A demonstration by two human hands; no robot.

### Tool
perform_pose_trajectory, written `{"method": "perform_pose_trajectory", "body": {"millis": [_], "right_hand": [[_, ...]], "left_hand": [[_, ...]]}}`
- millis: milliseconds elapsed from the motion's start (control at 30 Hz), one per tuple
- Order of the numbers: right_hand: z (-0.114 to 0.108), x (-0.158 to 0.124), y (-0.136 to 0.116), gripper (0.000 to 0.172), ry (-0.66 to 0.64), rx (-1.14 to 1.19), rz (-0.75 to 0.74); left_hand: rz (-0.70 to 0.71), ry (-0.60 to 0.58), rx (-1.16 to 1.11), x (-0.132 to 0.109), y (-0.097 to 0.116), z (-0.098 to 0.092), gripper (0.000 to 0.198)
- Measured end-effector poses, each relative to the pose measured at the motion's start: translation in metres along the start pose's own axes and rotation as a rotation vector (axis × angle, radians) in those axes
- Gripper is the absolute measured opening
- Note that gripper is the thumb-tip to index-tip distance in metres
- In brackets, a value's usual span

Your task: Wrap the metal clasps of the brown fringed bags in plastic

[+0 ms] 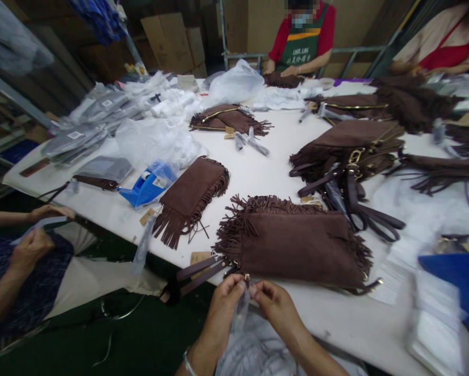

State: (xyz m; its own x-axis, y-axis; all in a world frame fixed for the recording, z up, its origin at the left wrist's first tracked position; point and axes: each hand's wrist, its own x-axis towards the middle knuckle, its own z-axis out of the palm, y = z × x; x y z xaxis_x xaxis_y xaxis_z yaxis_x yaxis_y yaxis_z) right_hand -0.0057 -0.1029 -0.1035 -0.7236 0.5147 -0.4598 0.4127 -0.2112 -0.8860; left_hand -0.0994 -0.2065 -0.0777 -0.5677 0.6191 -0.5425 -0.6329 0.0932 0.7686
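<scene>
A brown suede fringed bag [297,240] lies flat on the white table [266,172] right in front of me. Its dark straps [197,274] hang over the near edge. My left hand [224,308] and my right hand [276,305] meet just below the bag's near edge. Both pinch a small metal fitting [247,278] and a piece of thin clear plastic wrap [240,313] between their fingertips. More clear plastic [254,350] lies bunched in my lap under the hands.
Another fringed bag [191,201] and a blue tape dispenser [146,188] lie to the left. Several more brown bags [348,151] and plastic sleeves [156,138] cover the table. One person's hands [34,235] work at the left; another person [303,36] sits at the far side.
</scene>
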Motion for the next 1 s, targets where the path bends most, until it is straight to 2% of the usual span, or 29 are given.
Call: {"method": "perform_pose_trajectory", "body": {"millis": [100, 267, 433, 600, 733, 833, 933, 1000], "right_hand": [[-0.001, -0.001, -0.001, 0.031, 0.014, -0.073, -0.055], [-0.005, -0.009, -0.004, 0.033, 0.034, -0.094, -0.11], [-0.004, -0.012, -0.005, 0.031, 0.107, -0.068, -0.115], [0.005, -0.007, -0.001, 0.03, 0.181, -0.017, -0.124], [0.007, -0.008, 0.004, 0.034, 0.145, 0.042, -0.008], [0.0, -0.017, 0.0, 0.031, 0.095, -0.069, -0.029], [-0.005, -0.026, -0.012, 0.024, 0.126, -0.218, -0.144], [-0.004, -0.028, -0.018, 0.027, 0.144, -0.264, -0.179]], "left_hand": [[0.005, 0.025, -0.015, 0.002, 0.002, 0.006, 0.023], [-0.032, 0.136, 0.029, 0.011, 0.003, 0.013, 0.027], [-0.037, 0.128, 0.075, 0.012, 0.004, 0.015, 0.024], [-0.032, 0.106, 0.012, 0.008, 0.006, 0.012, 0.025], [-0.07, 0.088, 0.003, 0.005, 0.007, 0.007, 0.028], [-0.057, 0.107, 0.0, 0.005, 0.007, 0.005, 0.029], [-0.052, 0.108, -0.036, 0.005, 0.007, 0.006, 0.028], [-0.05, 0.113, -0.057, 0.006, 0.008, 0.008, 0.027]]}}
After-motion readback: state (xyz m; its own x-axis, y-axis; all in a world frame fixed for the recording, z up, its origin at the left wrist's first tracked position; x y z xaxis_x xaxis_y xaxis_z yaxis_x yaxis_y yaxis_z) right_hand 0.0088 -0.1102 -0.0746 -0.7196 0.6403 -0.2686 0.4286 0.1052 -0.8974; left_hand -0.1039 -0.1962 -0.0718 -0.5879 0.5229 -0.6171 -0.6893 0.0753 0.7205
